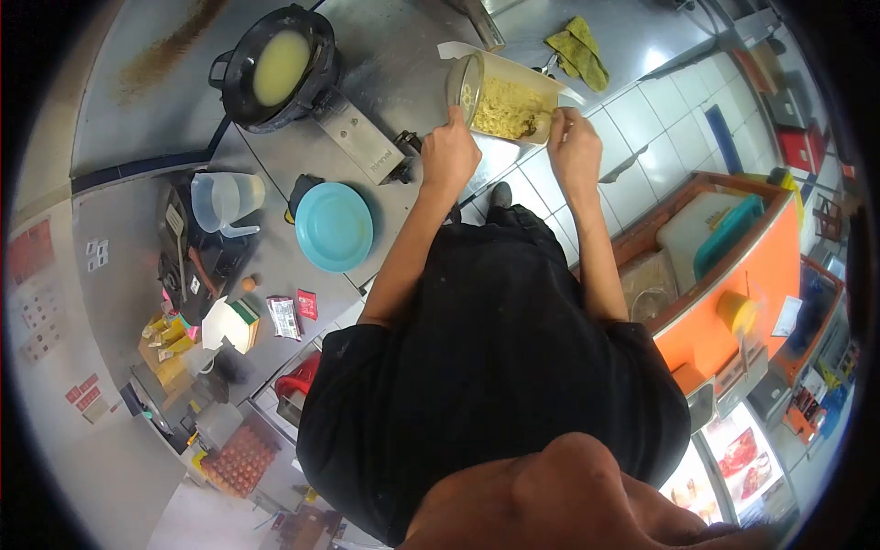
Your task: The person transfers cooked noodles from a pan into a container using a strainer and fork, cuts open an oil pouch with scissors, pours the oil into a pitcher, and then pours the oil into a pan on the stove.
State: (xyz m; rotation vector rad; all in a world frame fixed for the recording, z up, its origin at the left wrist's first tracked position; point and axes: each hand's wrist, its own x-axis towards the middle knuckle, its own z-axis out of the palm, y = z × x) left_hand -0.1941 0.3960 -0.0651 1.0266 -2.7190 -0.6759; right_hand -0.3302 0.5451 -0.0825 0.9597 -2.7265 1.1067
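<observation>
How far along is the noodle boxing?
Looks done: noodles are in the box. In hand: left hand has the clear bowl against the box; right hand is at the box's edge. Left, probably: moving the bowl away and closing the box, which is open.

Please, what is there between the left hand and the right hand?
A pale container of yellow food and, by the left hand, a clear round dish; the head view shows this.

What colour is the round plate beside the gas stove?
The plate is light turquoise blue, showing best in the head view.
</observation>
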